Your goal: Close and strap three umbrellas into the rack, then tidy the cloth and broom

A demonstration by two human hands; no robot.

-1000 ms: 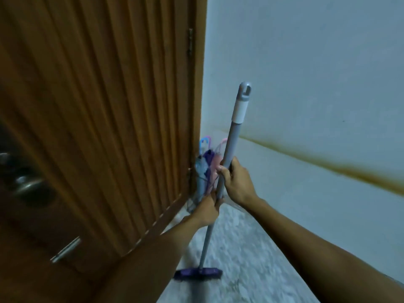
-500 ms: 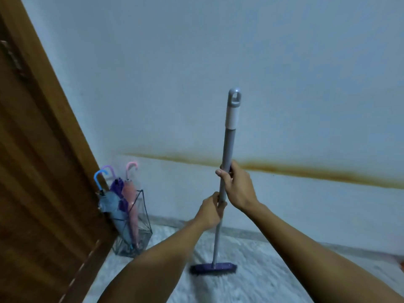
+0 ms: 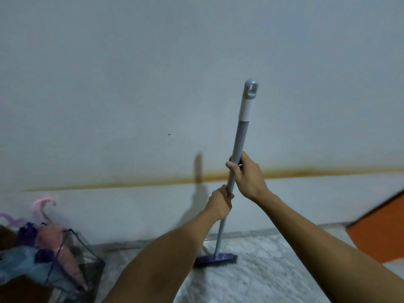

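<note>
A broom [image 3: 239,136] with a grey pole, white collar and purple head [image 3: 215,260] stands nearly upright on the floor close to the wall. My right hand [image 3: 247,174] grips the pole about midway. Just below it, my left hand [image 3: 219,204] grips the pole too. At the lower left a black wire rack [image 3: 87,254] holds three closed umbrellas: a pink one [image 3: 63,248], a purple one [image 3: 27,235] and a light blue one [image 3: 17,263], with curved handles sticking up. No cloth is in view.
A pale wall [image 3: 153,84] with a brown stain line runs across the view. The floor [image 3: 262,276] is grey-white marble. An orange surface [image 3: 380,232] shows at the right edge, a dark brown one at the bottom left corner.
The view has swung right, away from the wooden door, so the rack now lies at the lower left. Both hands keep their grip on the broom pole, which has moved right along the wall.
</note>
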